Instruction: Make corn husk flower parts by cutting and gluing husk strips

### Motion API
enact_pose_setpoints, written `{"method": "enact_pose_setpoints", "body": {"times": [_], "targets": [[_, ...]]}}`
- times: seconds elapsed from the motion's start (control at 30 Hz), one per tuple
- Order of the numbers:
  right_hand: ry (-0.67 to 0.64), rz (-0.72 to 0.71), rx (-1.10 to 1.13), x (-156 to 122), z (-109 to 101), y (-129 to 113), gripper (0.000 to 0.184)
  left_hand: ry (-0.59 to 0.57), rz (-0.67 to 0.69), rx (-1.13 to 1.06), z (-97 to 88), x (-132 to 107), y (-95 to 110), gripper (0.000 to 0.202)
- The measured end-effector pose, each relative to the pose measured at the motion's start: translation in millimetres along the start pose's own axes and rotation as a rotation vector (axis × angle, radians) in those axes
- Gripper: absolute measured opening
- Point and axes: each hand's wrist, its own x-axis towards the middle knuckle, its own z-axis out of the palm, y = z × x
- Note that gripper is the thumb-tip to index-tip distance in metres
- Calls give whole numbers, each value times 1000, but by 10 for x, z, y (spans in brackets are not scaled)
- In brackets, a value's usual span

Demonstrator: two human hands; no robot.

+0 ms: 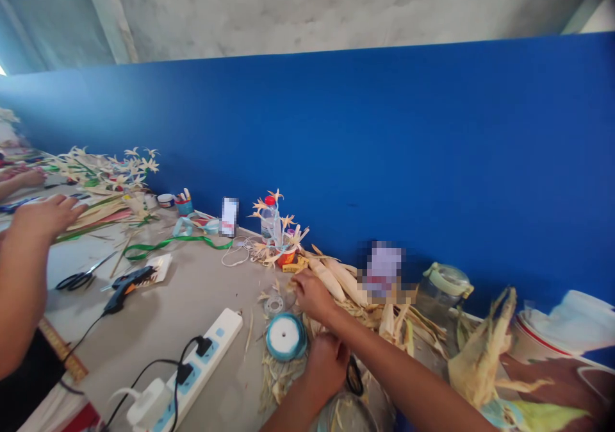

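Observation:
My right hand (314, 299) reaches forward over the table, fingers bent together at a small pale bit of husk by the flower bunch; what they pinch is too small to make out. Below it my left hand (327, 365) is closed, its fingertips partly hidden and their contents unclear. Beside the left hand shows a black scissors handle (354, 375). A blue ribbon roll (286, 336) lies left of both hands, with a clear tape roll (273, 304) just behind it. Husk flowers (288, 222) stand around a red-capped plastic bottle (270, 217).
Dried corn husks (331, 278) lie along the blue partition (365, 137). A power strip (211, 355), glue gun (125, 289) and scissors (84, 278) lie to the left. Another person's arm (24, 272) enters there. A lidded jar (442, 288) and white bucket (542, 332) stand right.

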Motion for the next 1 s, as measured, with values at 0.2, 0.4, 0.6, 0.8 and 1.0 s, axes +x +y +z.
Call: {"method": "enact_pose_setpoints", "body": {"times": [0.2, 0.4, 0.6, 0.8, 1.0], "targets": [[155, 91, 142, 54, -18, 168, 34, 12, 52, 58, -68, -10, 155, 26], [271, -29, 141, -5, -85, 125, 31, 13, 55, 58, -54, -3, 93, 24], [221, 39, -392, -92, -410, 255, 33, 22, 44, 84, -49, -24, 128, 26], [-144, -109, -476, -182, -289, 152, 31, 3, 50, 90, -49, -21, 127, 25], [-271, -140, -464, -89, 15, 234, 42, 29, 40, 62, -63, -25, 137, 24]]}}
